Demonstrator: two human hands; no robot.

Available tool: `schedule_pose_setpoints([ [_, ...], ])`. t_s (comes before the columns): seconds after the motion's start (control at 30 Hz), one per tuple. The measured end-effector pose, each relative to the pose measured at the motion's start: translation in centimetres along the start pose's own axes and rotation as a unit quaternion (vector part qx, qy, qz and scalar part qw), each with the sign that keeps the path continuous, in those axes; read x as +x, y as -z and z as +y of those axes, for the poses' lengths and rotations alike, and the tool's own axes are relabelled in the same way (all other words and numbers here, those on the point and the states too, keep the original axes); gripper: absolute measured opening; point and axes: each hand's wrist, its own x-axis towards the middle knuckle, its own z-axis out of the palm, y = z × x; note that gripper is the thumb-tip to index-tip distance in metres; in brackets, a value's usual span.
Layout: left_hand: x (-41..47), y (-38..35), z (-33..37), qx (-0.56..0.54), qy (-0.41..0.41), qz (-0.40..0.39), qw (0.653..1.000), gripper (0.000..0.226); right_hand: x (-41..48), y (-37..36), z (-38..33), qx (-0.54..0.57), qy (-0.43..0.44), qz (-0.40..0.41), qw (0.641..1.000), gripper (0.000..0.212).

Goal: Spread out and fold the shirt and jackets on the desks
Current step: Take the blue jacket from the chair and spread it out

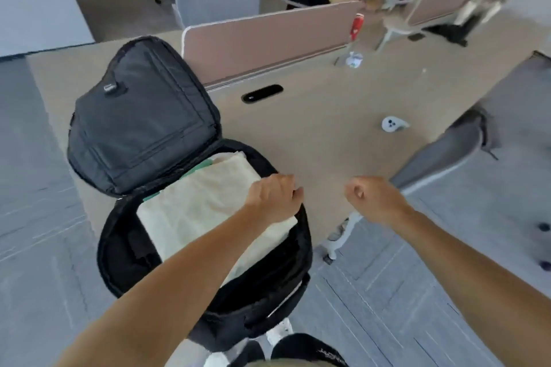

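Fingers (298,194) of the left hand (272,199) grip the cream garment (193,205) at the backpack's (143,116) 3 o'clock, right hand (374,199) fisted empty; one-handed pulling may snag it on the rim.

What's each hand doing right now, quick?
Left hand: closed, grip on the cream garment in the backpack.
Right hand: closed fist, holding nothing.

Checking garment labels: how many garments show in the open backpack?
2: a cream one on top, under the left hand; a green one peeking out at its far edge. More may be hidden below.
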Motion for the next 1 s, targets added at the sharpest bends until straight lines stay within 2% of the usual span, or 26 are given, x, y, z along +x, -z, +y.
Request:
schedule_pose_setpoints([
  [0.1,1.6,-0.6,6.9,-0.016,-0.083,-0.02,0.996,0.029,-5.3,2.5,6.5,-0.017,-0.086,0.015,0.996,0.021],
  [0.23,3.0,-2.1,16.4,0.002,-0.154,0.014,0.988,0.026,-12.3,4.5,15.6,0.015,-0.185,0.049,0.981,0.019],
  [0.43,3.7,-7.0,33.0,0.023,-0.275,-0.054,0.96,0.029,-20.9,6.4,30.2,0.075,-0.273,0.108,0.953,0.027],
  [0.6,6.6,-12.7,46.5,0.046,-0.302,-0.075,0.949,0.03,-26.3,7.5,43.2,0.128,-0.309,0.167,0.928,0.032],
  [0.77,9.0,-16.5,59.5,0.023,-0.338,-0.102,0.935,0.031,-30.9,10.4,54.3,0.128,-0.358,0.192,0.905,0.032],
  [1.0,16.7,-23.1,72.3,0.038,-0.381,-0.134,0.914,0.03,-33.2,11.6,67.8,0.115,-0.434,0.215,0.867,0.033],
])
